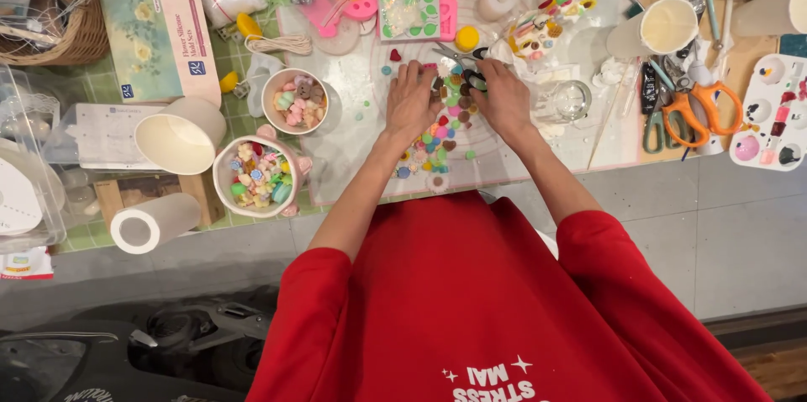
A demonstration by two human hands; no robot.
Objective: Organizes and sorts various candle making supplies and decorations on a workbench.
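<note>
We see the left hand (pixel 410 102) lying palm down, fingers spread flat, on a scatter of small coloured wax shapes (pixel 437 137) on the clear mat (pixel 353 150); the right hand (pixel 506 99) rests just beside it, fingers curled near small black-handled scissors (pixel 467 66), though we cannot tell whether it grips them; left of the hands stand two cups of mixed pieces (pixel 255 177); orange scissors (pixel 693 112) lie well to the right.

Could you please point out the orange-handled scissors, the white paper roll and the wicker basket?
Orange-handled scissors (pixel 691 113): head view, on the orange handle loops.
White paper roll (pixel 155 222): head view, on its curved side.
Wicker basket (pixel 74 28): head view, on its woven wall.
</note>
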